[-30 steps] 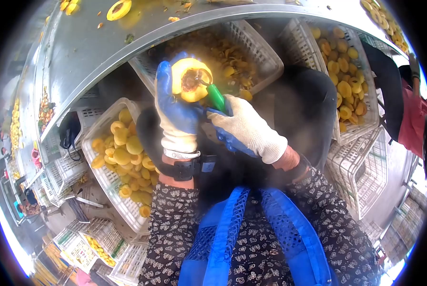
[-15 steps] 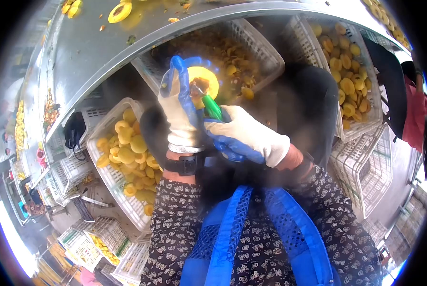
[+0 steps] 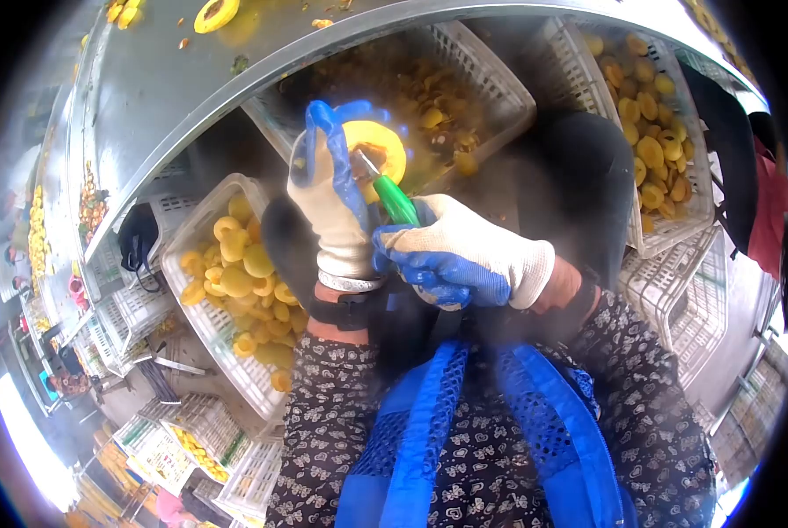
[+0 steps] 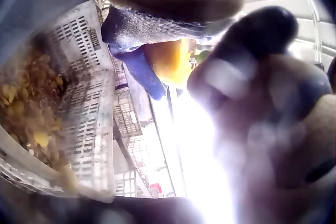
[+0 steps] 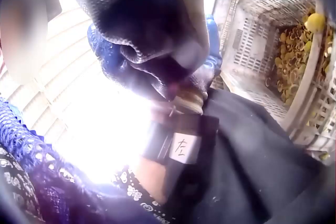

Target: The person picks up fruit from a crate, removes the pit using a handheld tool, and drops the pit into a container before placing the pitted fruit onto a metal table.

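Note:
In the head view a yellow fruit half (image 3: 387, 148) with a brown hollow faces up in the gloved left hand (image 3: 330, 189), whose blue-coated fingers curl round its edge. The gloved right hand (image 3: 469, 251) grips a green handle (image 3: 396, 202); its metal tip points into the hollow. The left wrist view shows the orange-yellow fruit (image 4: 170, 61) held by the left hand's blue fingers, with the right hand blurred close by. Curled blue fingers of the right hand (image 5: 152, 29) fill the upper part of the right wrist view, and the tool is hidden there.
A metal table (image 3: 174, 79) edge curves across the top. Beneath it stands a crate (image 3: 491, 75) of fruit scraps. Crates of yellow fruit stand at left (image 3: 227, 352) and right (image 3: 579, 70). An empty-looking crate (image 3: 689, 299) lies at the right, below the fruit crate.
Over the last second the left hand has turned the fruit and shifted slightly right. The right hand has moved a little right and down, still gripping the green handle.

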{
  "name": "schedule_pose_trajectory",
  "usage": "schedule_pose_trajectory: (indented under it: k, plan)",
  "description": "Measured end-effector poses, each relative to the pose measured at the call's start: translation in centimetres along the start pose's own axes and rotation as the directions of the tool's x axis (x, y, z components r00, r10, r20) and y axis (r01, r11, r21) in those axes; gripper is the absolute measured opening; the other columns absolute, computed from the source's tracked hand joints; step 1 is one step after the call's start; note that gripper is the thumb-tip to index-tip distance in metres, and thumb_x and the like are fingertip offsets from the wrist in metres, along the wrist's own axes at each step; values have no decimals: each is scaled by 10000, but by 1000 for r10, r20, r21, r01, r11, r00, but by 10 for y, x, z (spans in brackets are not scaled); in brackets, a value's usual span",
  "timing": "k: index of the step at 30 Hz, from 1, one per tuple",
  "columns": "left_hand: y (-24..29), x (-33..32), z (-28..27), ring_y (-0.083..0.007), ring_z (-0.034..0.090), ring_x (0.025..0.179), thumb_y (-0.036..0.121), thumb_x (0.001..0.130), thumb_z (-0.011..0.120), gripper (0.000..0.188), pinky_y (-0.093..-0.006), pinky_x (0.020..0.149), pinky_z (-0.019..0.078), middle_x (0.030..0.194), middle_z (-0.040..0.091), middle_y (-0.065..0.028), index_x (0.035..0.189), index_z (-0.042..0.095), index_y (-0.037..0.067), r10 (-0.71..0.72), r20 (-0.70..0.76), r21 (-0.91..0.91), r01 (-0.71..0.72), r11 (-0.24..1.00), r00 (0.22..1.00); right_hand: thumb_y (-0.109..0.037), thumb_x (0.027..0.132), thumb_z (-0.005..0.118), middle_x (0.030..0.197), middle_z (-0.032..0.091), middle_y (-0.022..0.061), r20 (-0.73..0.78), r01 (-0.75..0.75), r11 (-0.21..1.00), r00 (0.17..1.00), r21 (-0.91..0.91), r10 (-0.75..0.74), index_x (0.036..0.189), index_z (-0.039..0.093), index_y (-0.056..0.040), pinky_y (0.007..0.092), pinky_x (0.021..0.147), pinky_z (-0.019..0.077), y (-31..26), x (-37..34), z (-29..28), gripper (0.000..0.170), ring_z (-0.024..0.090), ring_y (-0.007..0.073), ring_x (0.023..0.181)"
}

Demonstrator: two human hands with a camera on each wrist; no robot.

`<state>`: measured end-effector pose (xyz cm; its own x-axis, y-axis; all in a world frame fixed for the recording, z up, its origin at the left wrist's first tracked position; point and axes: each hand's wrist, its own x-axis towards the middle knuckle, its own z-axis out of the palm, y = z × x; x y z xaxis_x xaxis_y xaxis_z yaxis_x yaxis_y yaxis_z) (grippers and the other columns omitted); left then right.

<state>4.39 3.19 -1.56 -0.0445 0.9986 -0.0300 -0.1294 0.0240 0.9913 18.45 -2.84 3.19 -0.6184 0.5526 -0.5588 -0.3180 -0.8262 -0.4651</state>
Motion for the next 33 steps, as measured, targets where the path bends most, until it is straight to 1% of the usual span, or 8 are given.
schedule_pose_trajectory:
  k: [4, 9, 13, 17, 22, 25, 26, 33]
  plan:
    - [-9, 9, -14, -286, 715, 783, 403, 1012, 524, 462, -368, 672, 617, 892, 685, -176, 1020, 638, -45, 177, 100, 256, -197, 946, 979, -196, 965, 598, 636, 516, 0, -60, -158, 981, 987, -117, 152, 986, 567, -28, 240, 372, 380, -22, 5, -2, 172, 487, 89, 445]
    - [7, 13, -8, -254, 712, 763, 323, 997, 572, 384, -334, 671, 609, 850, 687, -145, 1002, 648, -54, -127, 197, 80, 114, 990, 972, -193, 966, 603, 615, 477, -15, 136, -129, 964, 986, 231, 99, 976, 562, 0, 238, 361, 355, -2, 1, -12, 198, 472, 95, 434]
    - [6, 13, -4, -238, 708, 771, 306, 1003, 560, 372, -326, 680, 604, 897, 694, -141, 992, 653, -54, 273, 423, 376, -442, 814, 864, -208, 961, 610, 637, 487, -4, -30, 3, 995, 1000, 105, 1, 957, 535, -31, 242, 364, 358, 6, -1, -3, 192, 452, 98, 418]
    - [3, -3, 7, -209, 698, 799, 259, 1012, 535, 325, -320, 725, 595, 916, 696, -116, 941, 668, -28, -73, 24, -46, 74, 996, 997, -263, 954, 601, 665, 542, 25, -33, 34, 980, 999, -196, -41, 872, 564, -35, 270, 389, 394, 0, -7, -16, 245, 510, 125, 440]
    - [-5, -4, -3, -217, 698, 765, 261, 1000, 575, 345, -320, 685, 581, 905, 703, -146, 989, 659, -73, 30, 95, 142, -44, 989, 995, -246, 971, 561, 681, 544, 29, -197, 227, 701, 861, -676, -468, 908, 576, -17, 268, 386, 407, 20, 4, -10, 238, 511, 123, 435]
    - [15, -7, 10, -223, 698, 753, 262, 995, 590, 358, -326, 686, 580, 872, 701, -141, 998, 646, -92, -169, 111, -117, 182, 976, 979, -238, 975, 553, 677, 529, 23, -104, 29, 987, 994, -159, -46, 933, 578, -19, 263, 384, 406, -1, -13, -3, 224, 494, 115, 424]
    - [11, -3, 0, -238, 699, 742, 277, 998, 586, 381, -331, 679, 584, 857, 698, -147, 1029, 632, -100, 24, 181, 158, -53, 986, 983, -239, 971, 562, 669, 515, 16, 6, 29, 999, 1000, 45, -30, 931, 573, -24, 260, 380, 402, 0, -15, -5, 219, 480, 109, 415]
    - [11, 4, -1, -206, 694, 767, 258, 979, 609, 318, -309, 684, 572, 889, 711, -125, 1022, 655, -54, -45, 14, -31, 46, 998, 999, -193, 960, 560, 668, 537, 23, -247, -3, 953, 966, -305, -76, 971, 558, -14, 281, 394, 423, -6, 7, 21, 180, 505, 117, 443]
